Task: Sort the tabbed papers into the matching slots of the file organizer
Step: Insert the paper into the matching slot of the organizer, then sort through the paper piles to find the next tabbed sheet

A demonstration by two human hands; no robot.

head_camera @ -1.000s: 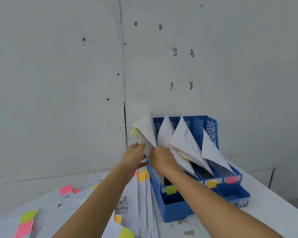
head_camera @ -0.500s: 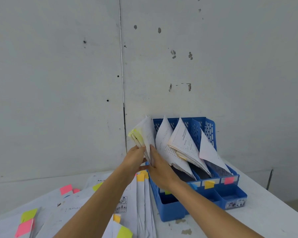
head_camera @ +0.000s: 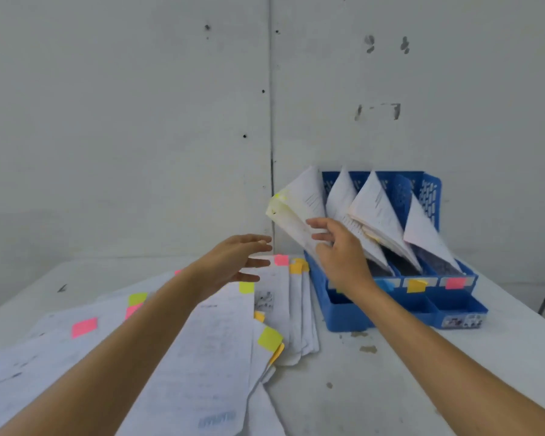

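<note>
Papers point(head_camera: 299, 199) with yellow tabs stand in the leftmost slot of the organizer point(head_camera: 343, 313), our right hand point(head_camera: 340, 250) resting loose-fingered on them. Our left hand point(head_camera: 233, 259) hovers spread, empty, over the pile point(head_camera: 214, 341) at near left. Next, we judge: pick a sheet, match its tab.

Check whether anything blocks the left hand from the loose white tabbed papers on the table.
Nothing visible does. The open left hand hovers over the spread white tabbed papers, nothing between. The right hand is aside, at the blue plastic file organizer.
</note>
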